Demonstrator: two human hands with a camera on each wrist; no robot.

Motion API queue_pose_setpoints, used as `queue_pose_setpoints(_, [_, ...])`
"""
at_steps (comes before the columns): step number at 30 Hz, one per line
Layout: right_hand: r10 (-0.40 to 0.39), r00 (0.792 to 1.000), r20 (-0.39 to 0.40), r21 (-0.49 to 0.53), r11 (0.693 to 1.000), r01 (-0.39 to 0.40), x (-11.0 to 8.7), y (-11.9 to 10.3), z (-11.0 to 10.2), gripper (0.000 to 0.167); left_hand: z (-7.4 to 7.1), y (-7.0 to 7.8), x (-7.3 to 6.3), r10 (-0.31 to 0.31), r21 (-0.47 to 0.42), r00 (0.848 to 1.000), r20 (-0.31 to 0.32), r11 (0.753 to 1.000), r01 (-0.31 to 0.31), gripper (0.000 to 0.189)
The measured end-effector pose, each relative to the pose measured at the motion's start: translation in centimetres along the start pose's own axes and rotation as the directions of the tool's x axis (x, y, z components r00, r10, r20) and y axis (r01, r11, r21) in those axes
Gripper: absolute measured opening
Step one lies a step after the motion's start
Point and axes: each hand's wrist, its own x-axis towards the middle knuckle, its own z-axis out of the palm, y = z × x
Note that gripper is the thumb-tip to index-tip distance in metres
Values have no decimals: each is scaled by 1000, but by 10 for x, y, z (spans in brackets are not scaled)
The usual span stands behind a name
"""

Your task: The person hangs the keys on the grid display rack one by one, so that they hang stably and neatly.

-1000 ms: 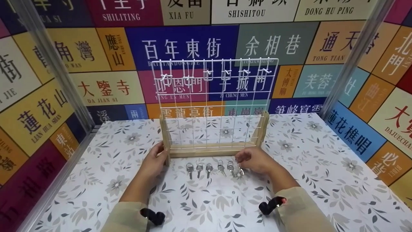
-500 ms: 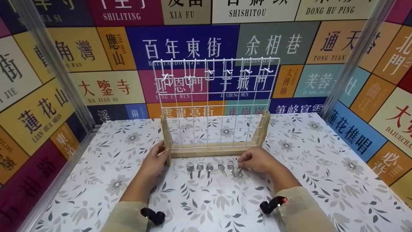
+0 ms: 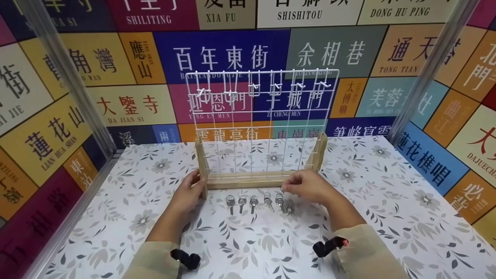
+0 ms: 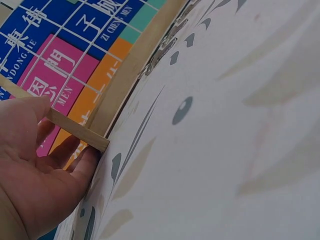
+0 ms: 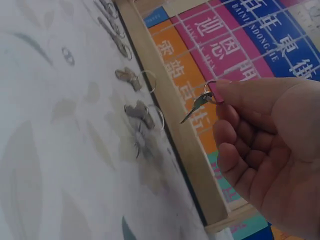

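A white wire grid rack (image 3: 263, 71) stands upright in a wooden base (image 3: 248, 183), with several white hooks (image 3: 254, 90) along its upper part. My left hand (image 3: 188, 192) grips the base's left upright; the left wrist view shows thumb and fingers around the wooden foot (image 4: 77, 128). In the right wrist view, my right hand (image 5: 270, 145) pinches a key (image 5: 201, 103) by its ring between thumb and index finger, above the table. That key is barely visible in the head view. More keys (image 3: 254, 201), each with a ring, lie in a row before the base.
The table (image 3: 217, 248) has a leaf-and-flower patterned cover. Panels with large characters (image 3: 221, 54) stand behind and at both sides. Clear corner posts (image 3: 422, 73) rise at the back. A small black camera (image 3: 329, 247) sits on each sleeve.
My right hand has picked up the rightmost key from the row and raised it slightly off the table. The left hand stays on the base's left upright.
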Motion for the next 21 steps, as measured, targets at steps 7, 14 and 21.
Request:
queue_pose_setpoints(7, [-46,999,-20,239,970,50,-4,-49,11,20,1,1,0,-21,-5,1000,-7,1000,21,61])
queue_pose_setpoints(14, [-119,991,-59,482,866,133,2,-110,15,16,0,2,-1,-12,-25,1000,-9,1000,12,57])
queue_pose_setpoints(21, [-185,979,-83,664,723,193,12,-173,12,10,1,2,-4,19,-32,1000,-2,999,-19,58])
